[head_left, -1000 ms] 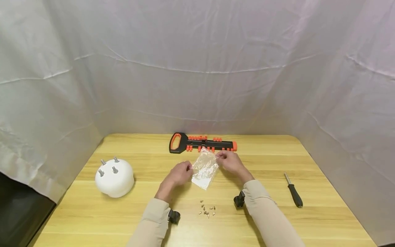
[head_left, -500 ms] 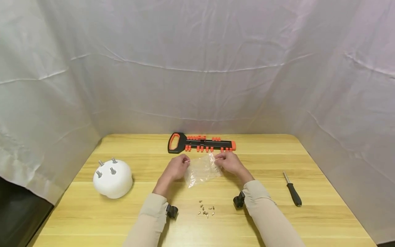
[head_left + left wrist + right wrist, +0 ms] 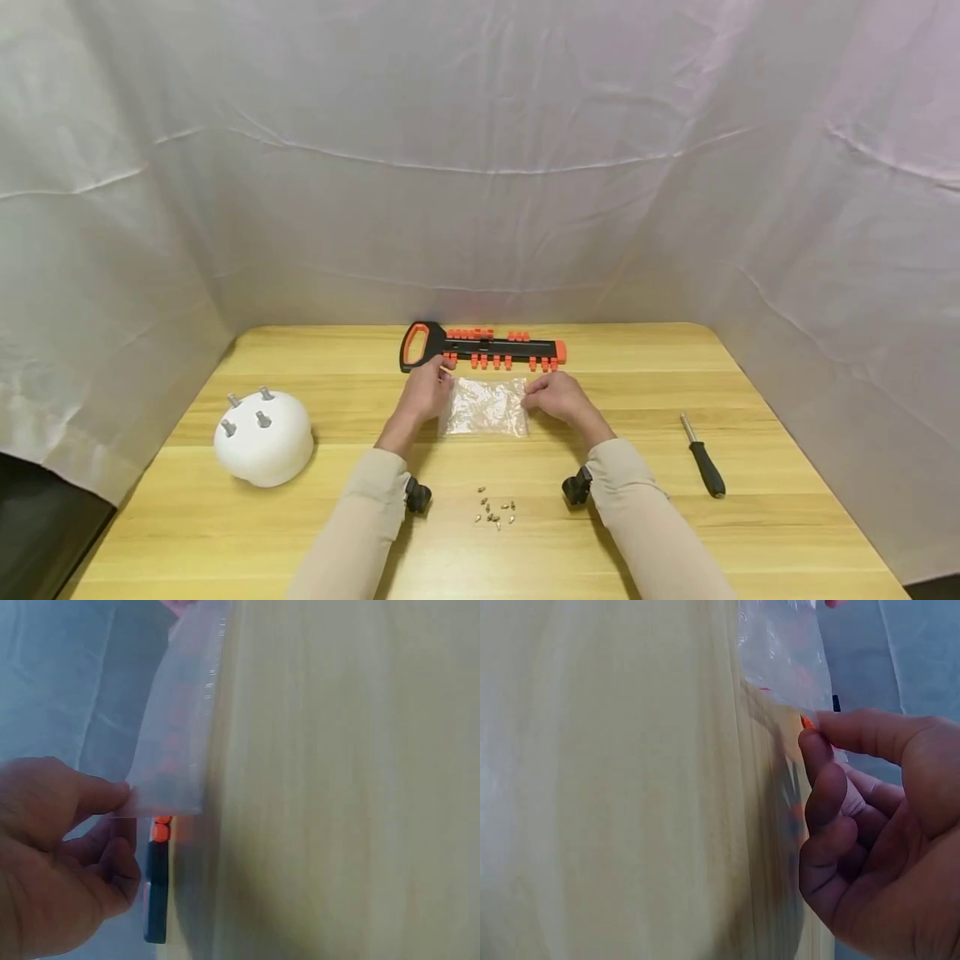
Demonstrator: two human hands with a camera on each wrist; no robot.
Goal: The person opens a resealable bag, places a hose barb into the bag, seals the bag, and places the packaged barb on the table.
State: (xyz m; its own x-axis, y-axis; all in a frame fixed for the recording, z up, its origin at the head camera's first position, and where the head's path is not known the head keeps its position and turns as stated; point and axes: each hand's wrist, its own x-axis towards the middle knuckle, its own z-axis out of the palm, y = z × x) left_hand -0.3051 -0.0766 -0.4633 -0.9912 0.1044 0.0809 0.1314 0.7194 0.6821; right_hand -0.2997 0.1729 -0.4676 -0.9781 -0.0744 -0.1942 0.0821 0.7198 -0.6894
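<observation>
Here, one clear plastic bag (image 3: 484,407) lies stretched flat between two hands on one wooden table (image 3: 765,517). The left hand (image 3: 424,395) pinches the bag's left top corner between thumb and forefinger; the right hand (image 3: 557,397) pinches the right top corner the same way, so the hands stand apart with the bag spanning the gap. The wrist views show each pinch closely: thumb and forefinger (image 3: 101,796) closed on the bag's edge (image 3: 176,750), and likewise fingers (image 3: 870,735) on the other edge (image 3: 784,652). Just beyond the hands lies one black-and-orange bit holder (image 3: 480,348). Near the wrists, toward the person, sits one small cluster of about nine brass-coloured screws (image 3: 495,512). Well left of the left hand rests one white dome (image 3: 262,439) bearing three grey pegs. Well right of the right hand lies one black-handled screwdriver (image 3: 702,468).
</observation>
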